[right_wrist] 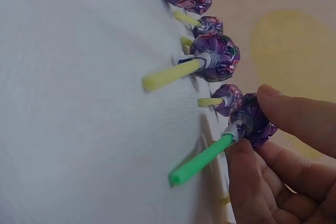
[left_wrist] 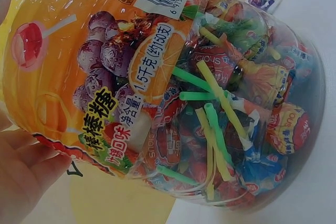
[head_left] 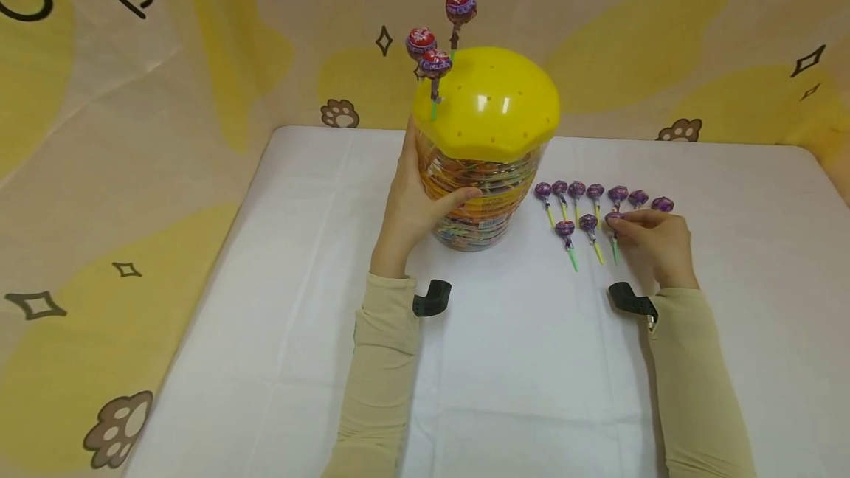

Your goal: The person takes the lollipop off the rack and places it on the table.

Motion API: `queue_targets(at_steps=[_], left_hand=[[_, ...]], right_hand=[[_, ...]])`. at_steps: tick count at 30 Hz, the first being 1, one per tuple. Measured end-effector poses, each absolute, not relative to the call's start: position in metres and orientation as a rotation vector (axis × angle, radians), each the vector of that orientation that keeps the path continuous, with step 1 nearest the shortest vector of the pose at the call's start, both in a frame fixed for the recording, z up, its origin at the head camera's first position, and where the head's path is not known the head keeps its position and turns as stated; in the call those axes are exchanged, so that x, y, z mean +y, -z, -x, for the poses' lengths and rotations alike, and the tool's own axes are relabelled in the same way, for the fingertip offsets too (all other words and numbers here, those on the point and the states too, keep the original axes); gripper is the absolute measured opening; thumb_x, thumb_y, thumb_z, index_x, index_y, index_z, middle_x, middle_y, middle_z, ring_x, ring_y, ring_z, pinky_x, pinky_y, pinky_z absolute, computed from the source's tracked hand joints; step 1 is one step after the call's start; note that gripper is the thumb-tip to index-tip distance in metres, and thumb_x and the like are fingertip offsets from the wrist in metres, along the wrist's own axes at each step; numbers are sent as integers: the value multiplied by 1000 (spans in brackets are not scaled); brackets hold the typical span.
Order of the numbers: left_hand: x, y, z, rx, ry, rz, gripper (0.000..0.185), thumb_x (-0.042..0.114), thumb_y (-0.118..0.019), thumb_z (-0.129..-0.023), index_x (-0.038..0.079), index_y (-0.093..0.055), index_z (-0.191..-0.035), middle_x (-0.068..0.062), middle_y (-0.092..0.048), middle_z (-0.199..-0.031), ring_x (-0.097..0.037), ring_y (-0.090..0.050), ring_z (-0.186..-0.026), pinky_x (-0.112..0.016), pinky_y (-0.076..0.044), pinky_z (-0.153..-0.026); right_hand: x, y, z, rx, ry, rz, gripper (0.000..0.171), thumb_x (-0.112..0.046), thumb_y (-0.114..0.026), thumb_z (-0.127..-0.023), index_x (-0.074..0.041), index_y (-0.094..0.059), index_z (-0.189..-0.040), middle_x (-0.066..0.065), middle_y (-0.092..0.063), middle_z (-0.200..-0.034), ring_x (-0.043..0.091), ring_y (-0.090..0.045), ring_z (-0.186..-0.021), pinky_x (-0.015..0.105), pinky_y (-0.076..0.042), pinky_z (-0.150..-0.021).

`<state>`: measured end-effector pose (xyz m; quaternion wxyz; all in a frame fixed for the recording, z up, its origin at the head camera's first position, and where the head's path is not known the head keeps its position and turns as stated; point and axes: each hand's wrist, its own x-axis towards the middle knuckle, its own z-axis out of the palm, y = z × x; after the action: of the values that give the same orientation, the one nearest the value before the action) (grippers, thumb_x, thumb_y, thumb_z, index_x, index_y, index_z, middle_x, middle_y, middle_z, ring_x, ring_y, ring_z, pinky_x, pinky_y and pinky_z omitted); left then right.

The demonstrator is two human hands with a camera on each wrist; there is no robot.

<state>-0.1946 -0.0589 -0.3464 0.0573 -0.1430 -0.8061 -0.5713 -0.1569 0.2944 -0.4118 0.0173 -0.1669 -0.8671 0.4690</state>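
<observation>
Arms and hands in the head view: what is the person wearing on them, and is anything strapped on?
Both arms wear long, close-fitting beige sleeves reaching the wrists. The left hand and right hand are bare: no gloves, and no rings or watch that I can make out. A small black mount juts from the left wrist, and another black mount from the right. No cables show.
</observation>
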Motion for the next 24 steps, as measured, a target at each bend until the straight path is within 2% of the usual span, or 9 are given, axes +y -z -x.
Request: queue_targets(at_steps=[4,13,24], left_hand=[[-59,346,194,-2444,1724,438,116,38,-80,-74,30,5,-152,8,-11,-156,-13,-21,-140,-42,-22,-114],[-59,346,194,-2438,1744,435,115,36,-80,-74,33,5,-151,10,-12,-156,-11,-22,-139,-41,-23,-114],[-58,345,194,-2434,1752,433,115,34,-81,-74,34,4,-151,10,-15,-155,-11,-25,-138,-41,-25,-113]], right_hand=[[293,413,158,-2708,-1467,543,50,-32,-71,-86,9,-59,-112,-28,-57,-60,-5,-58,-62,20,-38,-72],[294,417,159,-2679,-1499,540,46,-27,-72,-85,10,-60,-109,-27,-57,-63,-6,-60,-60,7,-47,-60],[293,415,156,-2714,-1478,522,51,-31,-70,-86,12,-59,-112,-27,-56,-65,-6,-60,-62,7,-47,-61]])
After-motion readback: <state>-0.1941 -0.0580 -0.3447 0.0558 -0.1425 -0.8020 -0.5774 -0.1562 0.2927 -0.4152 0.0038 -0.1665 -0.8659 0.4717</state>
